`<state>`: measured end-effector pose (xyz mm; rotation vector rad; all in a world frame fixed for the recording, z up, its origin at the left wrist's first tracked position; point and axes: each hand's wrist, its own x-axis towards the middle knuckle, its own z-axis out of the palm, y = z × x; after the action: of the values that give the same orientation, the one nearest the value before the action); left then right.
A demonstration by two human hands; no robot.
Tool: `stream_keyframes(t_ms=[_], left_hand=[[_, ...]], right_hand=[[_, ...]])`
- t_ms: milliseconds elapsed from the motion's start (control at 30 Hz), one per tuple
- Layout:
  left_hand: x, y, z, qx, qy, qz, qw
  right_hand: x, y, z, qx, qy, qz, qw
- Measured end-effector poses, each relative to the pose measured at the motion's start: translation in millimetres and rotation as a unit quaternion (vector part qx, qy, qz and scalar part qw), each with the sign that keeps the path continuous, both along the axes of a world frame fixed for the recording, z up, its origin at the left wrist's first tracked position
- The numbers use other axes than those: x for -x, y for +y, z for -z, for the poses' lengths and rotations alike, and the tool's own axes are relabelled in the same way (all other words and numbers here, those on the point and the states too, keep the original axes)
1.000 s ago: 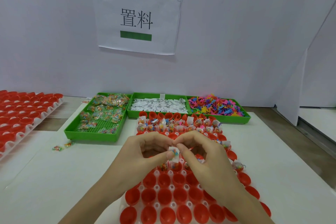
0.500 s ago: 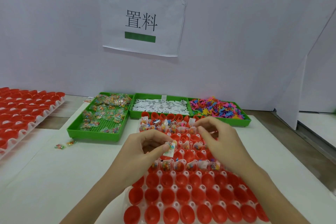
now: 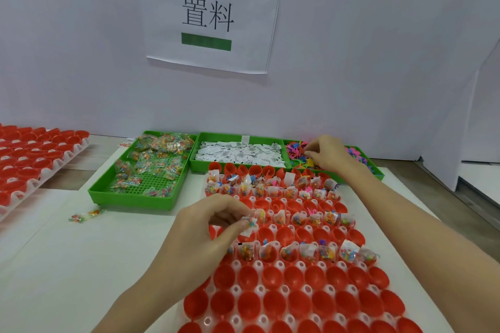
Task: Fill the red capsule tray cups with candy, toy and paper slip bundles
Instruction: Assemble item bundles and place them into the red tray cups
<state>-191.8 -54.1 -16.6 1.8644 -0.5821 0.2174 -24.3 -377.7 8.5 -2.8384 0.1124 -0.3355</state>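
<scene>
While the left hand pinches a small bundle in its grip over the red capsule tray on the table, the right hand reaches into the green bin of toys, fingers curled on the pieces; what exactly this grip holds I cannot tell

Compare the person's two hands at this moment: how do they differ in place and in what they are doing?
The left hand hangs over the red capsule tray, near the person; the right hand reaches far out to the green bin of coloured toys. The left hand pinches a made-up bundle of paper slip and candy; the right hand's fingers curl down among the loose toys, and whether they hold one is hidden. Both hands are bare.
</scene>
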Motion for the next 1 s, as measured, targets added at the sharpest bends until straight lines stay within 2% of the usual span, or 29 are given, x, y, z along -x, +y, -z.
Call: stream_keyframes(t_ms=[133, 300, 400, 533, 700, 867, 1000], left_hand=[[-1, 2, 0, -0.001, -0.004, -0.002, 1.0], [-2, 4, -5, 0.011, 0.003, -0.004, 1.0], [-1, 4, -9, 0.035, 0.02, -0.003, 0.999], [2, 4, -15, 0.094, 0.087, 0.018, 0.992], [7, 2, -18, 0.136, 0.153, 0.026, 0.979], [10, 0, -21, 0.17, 0.19, 0.035, 0.966], [13, -1, -23, 0.163, 0.194, 0.045, 0.966]], right_hand=[[-13, 3, 2, 0.037, 0.029, -0.01, 0.999], [-15, 11, 7, 0.055, 0.008, 0.018, 0.998], [-10, 5, 5, -0.014, -0.027, 0.032, 0.999], [13, 2, -8, -0.133, -0.085, 0.02, 0.987], [66, 22, -17, -0.271, -0.101, -0.028, 0.957], [136, 61, -18, -0.364, -0.099, -0.089, 0.922], [189, 92, -12, -0.417, -0.124, -0.109, 0.893]])
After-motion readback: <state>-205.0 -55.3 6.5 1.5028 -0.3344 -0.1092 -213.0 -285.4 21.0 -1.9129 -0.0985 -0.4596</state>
